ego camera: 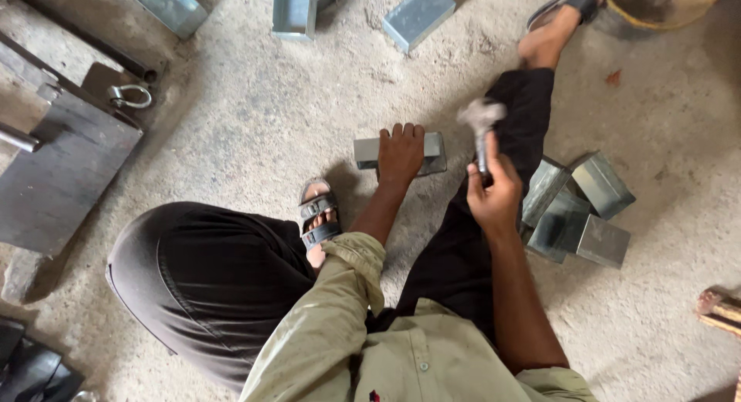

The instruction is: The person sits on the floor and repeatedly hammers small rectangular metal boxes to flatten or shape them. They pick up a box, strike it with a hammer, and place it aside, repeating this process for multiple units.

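Far left lay a dark steel plate (pixel 62 170) with a shackle (pixel 130 96) beside it. Centre floor: the left hand (pixel 400 151) pressed flat, fingers spread, on a grey metal box (pixel 434 151). The right hand (pixel 494 190) was clenched around a blurred, raised hammer (pixel 480 124). Rightmost, grey boxes (pixel 579 209) were piled together.

Eight grey rectangular sheet-metal boxes lie on the concrete floor: one under the left hand (pixel 400 157), namely the box at the centre (pixel 434 151); three at the top edge (pixel 168 5) (pixel 294 10) (pixel 417 15); and four clustered at the right (pixel 543 187) (pixel 603 184) (pixel 557 228) (pixel 603 241). There is one blurred metal hammer (pixel 480 123), in the right hand (pixel 494 194). One flat dark steel plate (pixel 58 174) and one metal shackle (pixel 130 96) are at the left. Two sandals show: one grey (pixel 317 213), one dark (pixel 580 2).
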